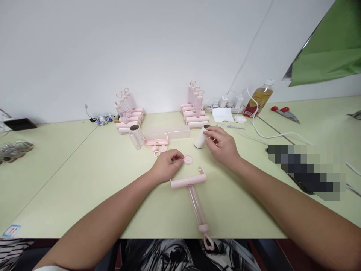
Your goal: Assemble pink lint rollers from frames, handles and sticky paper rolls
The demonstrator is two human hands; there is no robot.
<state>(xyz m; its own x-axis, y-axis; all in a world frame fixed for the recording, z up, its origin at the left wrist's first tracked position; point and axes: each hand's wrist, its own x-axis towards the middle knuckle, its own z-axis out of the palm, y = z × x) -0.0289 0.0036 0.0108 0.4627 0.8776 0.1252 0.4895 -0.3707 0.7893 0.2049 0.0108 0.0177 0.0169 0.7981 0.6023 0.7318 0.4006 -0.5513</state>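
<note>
My left hand (168, 165) is closed, its fingertips at the edge of a flat round pink end cap (188, 160) on the table. My right hand (222, 145) has its thumb and fingers closed on the side of an upright white lint roll (200, 138). Between my forearms lies a pink lint roller frame (188, 181) with its clear handle (197, 207) and heart-shaped loop (208, 242) toward me. The loop reaches past the table edge. Beyond my left hand lie a pink half cover (156, 142), small pink caps (163, 149) and a loose heart loop (156, 154).
Lint rollers stand in two rows, left (129, 116) and right (196, 113), near the wall. Another roll (135, 133) stands beside a clear tube. A power strip (214, 109), white cable (256, 124), drink bottle (258, 98) and red-handled tool (284, 113) are at the back right.
</note>
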